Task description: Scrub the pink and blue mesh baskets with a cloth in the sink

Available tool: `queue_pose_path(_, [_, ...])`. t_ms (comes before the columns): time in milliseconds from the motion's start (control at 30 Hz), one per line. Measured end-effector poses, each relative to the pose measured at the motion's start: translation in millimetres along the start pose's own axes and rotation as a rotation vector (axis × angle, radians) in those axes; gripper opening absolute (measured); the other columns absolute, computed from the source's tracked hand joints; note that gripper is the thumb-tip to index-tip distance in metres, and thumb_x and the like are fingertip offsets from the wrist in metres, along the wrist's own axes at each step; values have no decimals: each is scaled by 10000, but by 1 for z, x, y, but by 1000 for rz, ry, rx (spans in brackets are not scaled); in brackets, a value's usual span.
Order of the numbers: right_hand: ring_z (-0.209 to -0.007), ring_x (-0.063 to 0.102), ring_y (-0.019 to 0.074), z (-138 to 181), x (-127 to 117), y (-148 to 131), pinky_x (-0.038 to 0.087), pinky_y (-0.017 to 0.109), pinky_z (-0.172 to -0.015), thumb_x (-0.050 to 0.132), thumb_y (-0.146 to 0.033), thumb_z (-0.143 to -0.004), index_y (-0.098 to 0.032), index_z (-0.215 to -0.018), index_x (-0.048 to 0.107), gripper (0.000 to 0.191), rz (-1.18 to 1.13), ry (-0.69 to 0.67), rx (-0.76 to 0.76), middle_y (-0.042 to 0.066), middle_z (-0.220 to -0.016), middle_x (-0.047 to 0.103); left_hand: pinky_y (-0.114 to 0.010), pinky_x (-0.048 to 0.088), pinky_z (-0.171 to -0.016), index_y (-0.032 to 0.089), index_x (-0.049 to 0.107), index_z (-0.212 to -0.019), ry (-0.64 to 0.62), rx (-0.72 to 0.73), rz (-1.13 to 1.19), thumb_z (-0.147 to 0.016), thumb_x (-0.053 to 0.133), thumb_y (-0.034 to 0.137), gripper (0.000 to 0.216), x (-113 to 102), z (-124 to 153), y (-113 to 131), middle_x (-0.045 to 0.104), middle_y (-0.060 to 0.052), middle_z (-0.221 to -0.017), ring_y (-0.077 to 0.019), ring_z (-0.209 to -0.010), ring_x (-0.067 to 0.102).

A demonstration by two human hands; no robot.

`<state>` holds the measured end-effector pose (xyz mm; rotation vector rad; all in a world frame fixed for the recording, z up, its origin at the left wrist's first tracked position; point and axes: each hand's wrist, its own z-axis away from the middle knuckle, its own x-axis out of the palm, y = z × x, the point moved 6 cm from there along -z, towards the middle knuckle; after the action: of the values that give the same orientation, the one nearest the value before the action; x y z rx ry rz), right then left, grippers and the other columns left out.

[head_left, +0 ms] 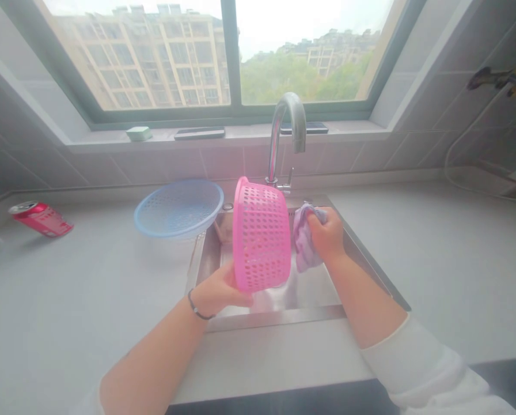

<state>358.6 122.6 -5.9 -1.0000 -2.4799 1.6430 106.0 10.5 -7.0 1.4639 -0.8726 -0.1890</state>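
My left hand (pixel 220 290) grips the lower rim of a pink plastic basket (pixel 264 239) full of small holes. The basket is tipped on its side above the sink (pixel 318 288), its open mouth turned to the left and its base to the right. Some of my left fingers are hidden behind it. Just right of the basket's base, my right hand (pixel 328 233) is closed around a crumpled pale purple cloth (pixel 304 239). A small gap shows between cloth and basket.
Behind the sink rises a chrome faucet (pixel 276 138). A blue colander (pixel 178 210) overlaps the sink's left back corner. On the left counter lies a tilted red can (pixel 42 219). A pale green block (pixel 139 134) and a dark flat phone-like object (pixel 200 133) rest on the windowsill.
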Motion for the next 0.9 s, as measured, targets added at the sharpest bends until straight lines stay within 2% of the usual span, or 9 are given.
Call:
queue_pose_path(67, [-915,666,299,1,2,0,529,465,-875,633,-648,-840,-241,-822,644,408,3,-17,0,97,-921,694,-494,557,-1066,273,617,-1468,120,14,23,-738,923,236,792,-7,-2,-3,685,-149,-1439,-368,-1295,666])
queue_pose_path(133, [-921,670,301,2,4,-1,527,461,-877,632,-653,-838,-235,-822,648,419,4,-26,-7,100,-921,697,-490,577,-1041,286,607,-1461,186,19,38,-770,897,213,752,-13,-3,-7,716,-131,-1376,-331,-1219,706])
queue_pose_path(233, [-922,670,298,4,4,-1,530,456,-883,632,-662,-848,-228,-853,661,434,-2,-23,-8,101,-923,705,-465,588,-1029,292,624,-1442,159,39,20,-754,906,193,749,-14,-2,-8,726,-125,-1363,-319,-1199,718])
queue_pose_path(367, [-913,665,300,5,4,1,531,472,-909,641,-665,-851,-230,-857,667,437,-16,-13,1,104,-924,714,-493,573,-1062,280,645,-1433,151,80,71,-749,917,243,737,-15,1,-8,686,-143,-1446,-359,-1267,688])
queue_pose_path(500, [-907,663,303,4,6,4,536,484,-912,648,-641,-850,-234,-831,663,407,-19,-18,4,103,-911,711,-509,569,-1051,197,722,-1322,213,57,33,-806,866,288,543,-20,-1,-12,743,-165,-1326,-354,-1196,714])
queue_pose_path(633, [-913,667,299,4,2,-4,542,480,-907,641,-605,-872,-234,-826,666,374,-32,-11,-65,98,-900,705,-444,598,-923,172,726,-1302,245,-53,-115,-780,827,229,535,-25,-5,-17,778,-149,-1183,-318,-1055,735])
queue_pose_path(733, [-900,678,266,16,4,-30,556,428,-853,636,-528,-912,-232,-809,690,318,-49,-86,-290,82,-901,694,-416,577,-922,166,701,-1309,297,-80,-231,-766,764,128,548,-27,-7,-17,762,-133,-1198,-298,-1079,711])
queue_pose_path(833, [-807,671,195,53,17,-72,549,340,-731,655,-385,-908,-232,-874,718,169,-104,-297,-689,58,-934,677,-421,550,-986,179,649,-1361,291,-36,-308,-763,735,87,611,-27,-8,-18,726,-126,-1277,-294,-1151,677])
queue_pose_path(900, [-754,647,167,84,26,-96,521,309,-665,673,-347,-880,-234,-887,705,117,-144,-434,-981,44,-926,667,-424,535,-1022,198,603,-1412,236,-6,-353,-772,746,109,662,-24,-7,-19,704,-121,-1318,-303,-1205,653])
